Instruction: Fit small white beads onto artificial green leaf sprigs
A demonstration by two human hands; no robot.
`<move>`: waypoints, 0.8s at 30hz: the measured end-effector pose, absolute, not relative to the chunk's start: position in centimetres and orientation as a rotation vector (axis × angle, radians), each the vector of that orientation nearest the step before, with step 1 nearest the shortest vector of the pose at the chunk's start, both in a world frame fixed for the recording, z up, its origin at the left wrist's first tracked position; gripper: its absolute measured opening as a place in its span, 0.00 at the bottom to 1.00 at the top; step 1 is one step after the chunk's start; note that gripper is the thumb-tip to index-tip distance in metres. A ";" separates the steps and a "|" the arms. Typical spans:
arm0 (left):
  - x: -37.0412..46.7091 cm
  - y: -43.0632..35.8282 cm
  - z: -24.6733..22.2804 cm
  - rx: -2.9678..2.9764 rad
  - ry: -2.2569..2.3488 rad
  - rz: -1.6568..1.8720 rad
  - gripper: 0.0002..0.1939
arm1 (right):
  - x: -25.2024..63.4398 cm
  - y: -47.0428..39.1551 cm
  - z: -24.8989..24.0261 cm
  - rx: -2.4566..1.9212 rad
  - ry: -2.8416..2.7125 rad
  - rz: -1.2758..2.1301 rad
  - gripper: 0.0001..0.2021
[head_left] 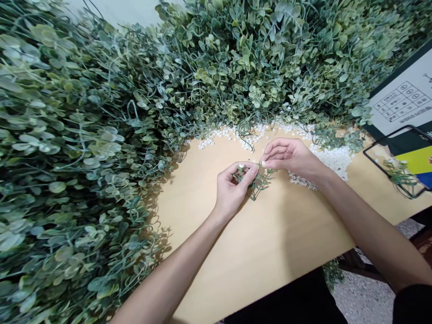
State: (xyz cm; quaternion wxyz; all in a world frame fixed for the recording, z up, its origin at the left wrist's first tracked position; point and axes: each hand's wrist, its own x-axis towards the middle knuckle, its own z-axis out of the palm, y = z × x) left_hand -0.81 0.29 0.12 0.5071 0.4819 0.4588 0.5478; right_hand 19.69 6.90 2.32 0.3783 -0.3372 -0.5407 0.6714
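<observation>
My left hand (234,182) is closed on a small artificial green sprig (259,185), pinching it between thumb and fingers. A white flower (241,167) shows on the sprig beside my index finger. My right hand (286,155) meets it at the tip, its thumb and forefinger pinched on a tiny white flower piece (263,164). Many loose white pieces (334,162) lie on the table just beyond and under my right wrist. Both hands are over the middle of the wooden table (209,252).
Large heaps of artificial foliage (67,135) line the left and back of the table. On the right stand a dark-edged printed box (401,99) and a black wire frame (374,157), with a flowered sprig (401,173) by it. More white pieces (222,132) lie along the back.
</observation>
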 end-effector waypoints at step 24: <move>-1.0 0.4 -0.2 1.126 1.241 1.421 0.14 | 16.8 5.0 1.2 -0.905 -1.359 1.422 0.17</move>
